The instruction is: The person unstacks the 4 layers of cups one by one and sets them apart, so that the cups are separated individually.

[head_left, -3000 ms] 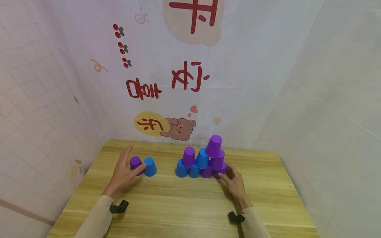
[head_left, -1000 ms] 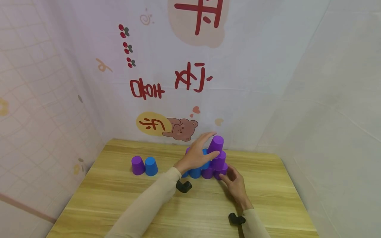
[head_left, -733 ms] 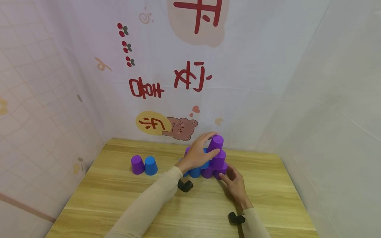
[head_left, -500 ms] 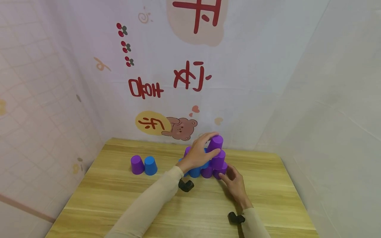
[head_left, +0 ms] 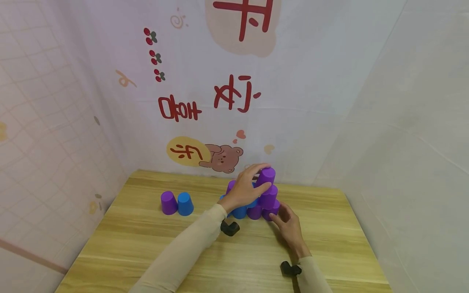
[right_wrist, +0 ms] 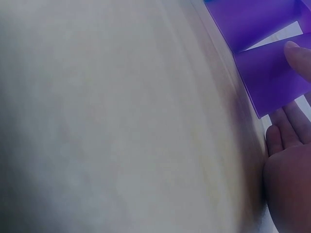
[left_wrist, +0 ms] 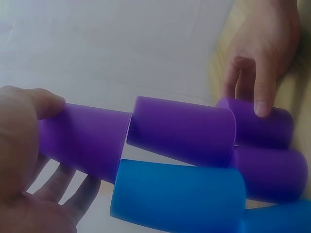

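Note:
Upside-down purple and blue cups are stacked as a pyramid on the table. My left hand holds the top purple cup, its thumb on one side and fingers around the other. In the left wrist view that cup's rim rests across a purple cup and a blue cup of the middle row. Low at the right end, my right hand grips the bottom corner purple cup between thumb and fingers. My left hand partly covers the left cups of the stack in the head view.
Apart from the pyramid, a purple cup and a blue cup stand upside down side by side on the left of the wooden table. A printed cloth backdrop rises behind the table's far edge.
My left hand has moved right, from the two separate cups to the top purple cup, and holds it for the last second. The right hand has stayed on the corner cup.

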Motion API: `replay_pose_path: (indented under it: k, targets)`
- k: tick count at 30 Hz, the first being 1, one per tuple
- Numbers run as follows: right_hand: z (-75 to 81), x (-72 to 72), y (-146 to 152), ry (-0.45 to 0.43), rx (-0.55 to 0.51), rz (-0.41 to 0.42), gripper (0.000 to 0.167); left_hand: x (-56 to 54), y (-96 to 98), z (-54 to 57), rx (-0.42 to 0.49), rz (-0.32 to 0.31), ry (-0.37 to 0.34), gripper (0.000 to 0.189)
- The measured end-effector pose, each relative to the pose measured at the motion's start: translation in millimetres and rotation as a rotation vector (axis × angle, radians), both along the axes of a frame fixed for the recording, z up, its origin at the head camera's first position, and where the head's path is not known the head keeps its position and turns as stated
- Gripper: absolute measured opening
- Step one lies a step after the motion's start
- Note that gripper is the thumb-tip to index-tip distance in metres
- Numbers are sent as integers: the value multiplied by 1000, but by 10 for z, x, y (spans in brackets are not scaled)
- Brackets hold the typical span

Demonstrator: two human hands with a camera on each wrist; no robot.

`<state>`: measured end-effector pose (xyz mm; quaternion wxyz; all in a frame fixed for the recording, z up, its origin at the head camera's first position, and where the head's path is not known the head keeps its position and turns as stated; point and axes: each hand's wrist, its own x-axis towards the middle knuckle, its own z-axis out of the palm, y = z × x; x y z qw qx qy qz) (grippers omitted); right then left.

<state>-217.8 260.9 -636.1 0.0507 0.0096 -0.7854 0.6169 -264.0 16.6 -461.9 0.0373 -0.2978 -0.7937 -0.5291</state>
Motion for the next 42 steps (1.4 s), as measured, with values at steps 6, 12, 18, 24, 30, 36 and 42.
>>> replay_pose_path:
  k: [6,12,18,24,30,36,42]
  targets:
    - [1,9,-1,10,-13,5,56,7,3,6,14,7,16,60]
    - [8,21,-5,8,-10,-4,55,36,-20,36,44,6,42,59]
    - [17,15,1,0,-23,-13,56,78,-84,76,67,11,78,57]
    - [9,17,6,1,-32,-8,56,158,-243,74,69,37,59,57]
    - [-6,6,-8,10,-7,-7,54,223,-474,4,98,63,13,57]
    - [-26,-5,-13,-6,16,-15,55,261,-693,-67,100,98,46,58]
    - [-34,-4,-1,-1,14,-8,56,292,-908,-119,102,143,51,58]
